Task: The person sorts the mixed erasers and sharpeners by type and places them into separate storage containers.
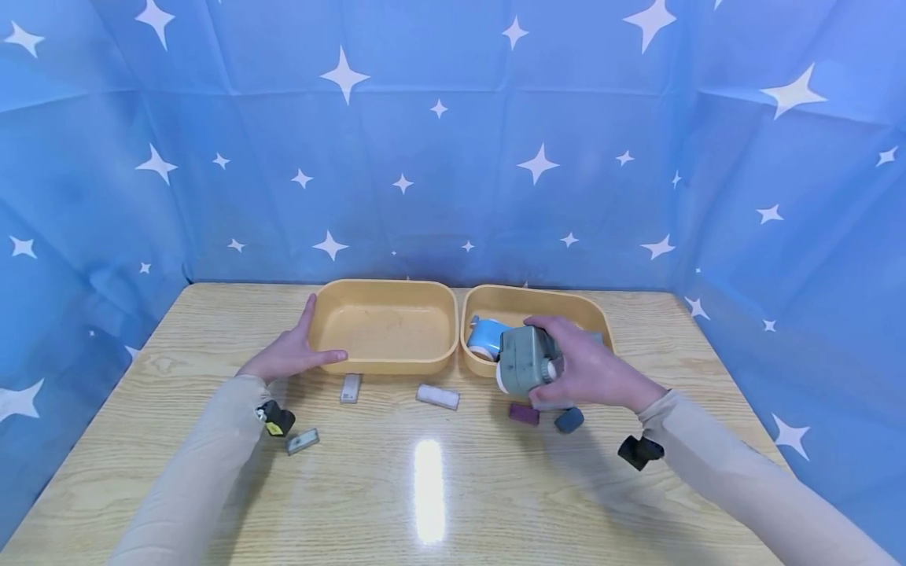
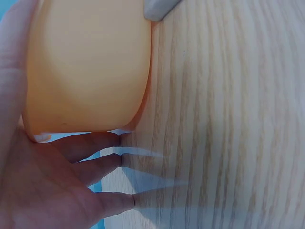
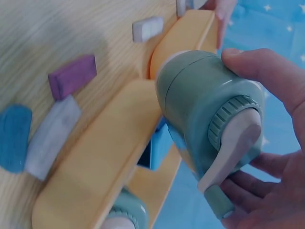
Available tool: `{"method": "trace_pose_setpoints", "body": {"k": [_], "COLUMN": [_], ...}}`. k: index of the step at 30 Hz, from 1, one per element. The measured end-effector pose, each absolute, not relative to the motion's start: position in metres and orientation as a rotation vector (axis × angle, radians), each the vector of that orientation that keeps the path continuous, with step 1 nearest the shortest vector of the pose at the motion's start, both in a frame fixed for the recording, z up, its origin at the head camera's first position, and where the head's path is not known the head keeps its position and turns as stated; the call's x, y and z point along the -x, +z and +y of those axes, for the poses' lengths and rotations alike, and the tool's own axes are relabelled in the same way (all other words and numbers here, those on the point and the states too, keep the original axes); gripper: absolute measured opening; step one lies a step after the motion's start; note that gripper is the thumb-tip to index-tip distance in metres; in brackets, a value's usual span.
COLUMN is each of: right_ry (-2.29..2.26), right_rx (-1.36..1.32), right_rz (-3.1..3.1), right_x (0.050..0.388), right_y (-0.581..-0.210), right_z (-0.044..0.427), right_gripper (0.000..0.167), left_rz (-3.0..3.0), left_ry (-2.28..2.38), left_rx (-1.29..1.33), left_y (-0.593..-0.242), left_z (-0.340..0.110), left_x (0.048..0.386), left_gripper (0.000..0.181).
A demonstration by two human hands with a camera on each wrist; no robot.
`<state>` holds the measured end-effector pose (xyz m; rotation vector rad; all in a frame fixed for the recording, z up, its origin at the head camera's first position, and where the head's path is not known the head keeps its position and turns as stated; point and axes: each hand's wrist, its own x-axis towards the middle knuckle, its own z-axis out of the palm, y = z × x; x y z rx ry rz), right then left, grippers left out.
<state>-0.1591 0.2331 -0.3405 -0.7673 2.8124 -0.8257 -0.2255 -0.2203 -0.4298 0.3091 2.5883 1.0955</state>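
Observation:
My right hand grips a grey-green hand-crank pencil sharpener, holding it above the front edge of the right tan tray. In the right wrist view, its pale crank handle faces the palm, with the thumb on one side and fingers on the other. A blue sharpener lies in that tray, and another green crank device shows partly past its wall. My left hand touches the left end of the left tan tray, thumb and fingers spread fairly straight along it.
Small eraser-like blocks lie in front of the trays: a grey one, a white one, another grey one, a purple one, a blue one and a pale one. A starry blue curtain stands behind.

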Motion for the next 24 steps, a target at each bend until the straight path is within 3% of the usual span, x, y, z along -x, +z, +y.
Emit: {"method": "trace_pose_setpoints", "body": {"k": [24], "right_ry": [-0.916], "right_rx": [0.567], "right_rz": [2.808], "right_x": [0.198], "right_y": [-0.337], "right_z": [0.265], "right_gripper": [0.095], "left_rz": [2.586], "left_ry": [1.106], "left_rx": [-0.3], "left_y": [-0.43], "left_z": [-0.22], "left_x": [0.226], "left_gripper": [0.125]}}
